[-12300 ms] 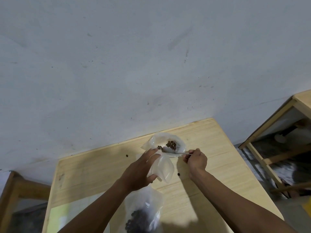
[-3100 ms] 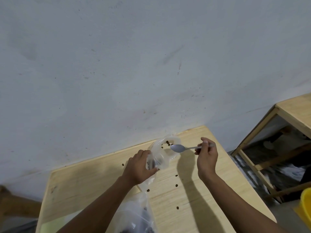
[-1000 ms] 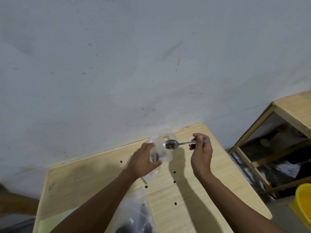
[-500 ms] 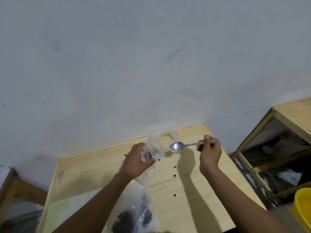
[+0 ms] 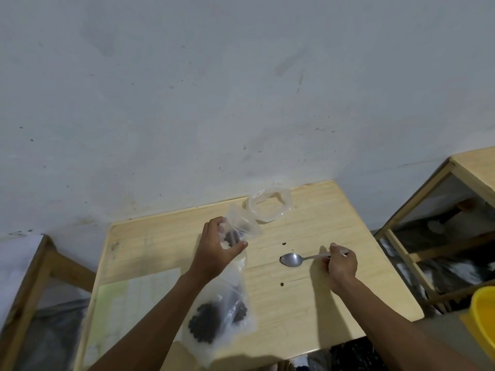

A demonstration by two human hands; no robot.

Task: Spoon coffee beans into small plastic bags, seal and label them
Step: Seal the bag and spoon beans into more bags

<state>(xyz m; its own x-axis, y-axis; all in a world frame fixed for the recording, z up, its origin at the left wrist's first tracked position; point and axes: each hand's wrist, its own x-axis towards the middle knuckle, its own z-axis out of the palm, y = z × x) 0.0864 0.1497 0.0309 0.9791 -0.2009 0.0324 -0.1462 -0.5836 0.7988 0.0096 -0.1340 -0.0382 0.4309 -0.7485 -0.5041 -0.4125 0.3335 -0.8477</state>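
My left hand [image 5: 215, 249] grips a small clear plastic bag [image 5: 241, 226] with a few dark coffee beans in its bottom, held above the wooden table [image 5: 308, 298]. My right hand [image 5: 341, 266] holds a metal spoon [image 5: 293, 259] by its handle; the empty bowl rests low on the tabletop. Under my left forearm lies a larger clear bag of coffee beans [image 5: 217, 314]. An open, empty-looking plastic bag [image 5: 269, 207] lies at the table's far edge. A few loose beans [image 5: 281, 284] are scattered on the wood.
A sheet of paper [image 5: 134, 298] lies on the table's left part. A grey wall stands right behind the table. A wooden shelf frame [image 5: 417, 210] is at the right, a yellow bucket [image 5: 482, 314] at the lower right, another wooden frame [image 5: 32, 290] at the left.
The spoon tipped its beans into the small bag, then my right hand lowered the empty spoon to the tabletop. My left hand drew the small bag back from the other open bag.
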